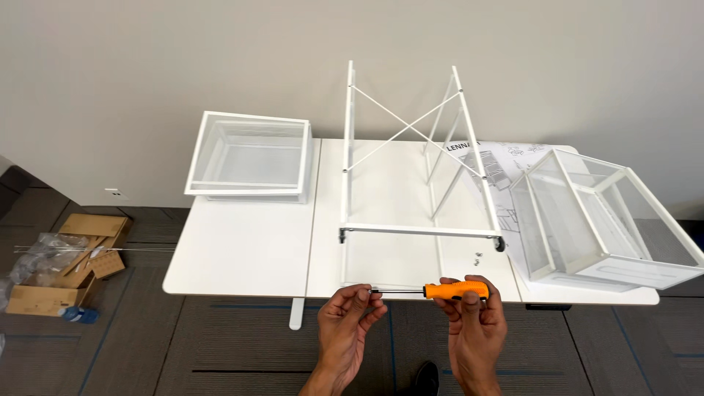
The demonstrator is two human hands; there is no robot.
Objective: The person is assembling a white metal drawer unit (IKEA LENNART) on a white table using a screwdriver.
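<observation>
Two hands at the near table edge. Right hand (475, 314) grips the orange handle of a screwdriver (429, 291), shaft lying level and pointing left. Left hand (350, 314) pinches shut at the shaft tip, fingertips on some small part too tiny to identify. Step in hand looks like seating a screw on the tip. White metal frame (411, 172) lies just beyond on the white table (242, 253), castor (499, 244) fitted, loose screws (477, 257) near it. Next move calls for a steady tip.

Two bare hands: left hand (346, 323), right hand (475, 328); forearms bare, no sleeves, rings or watch visible.
</observation>
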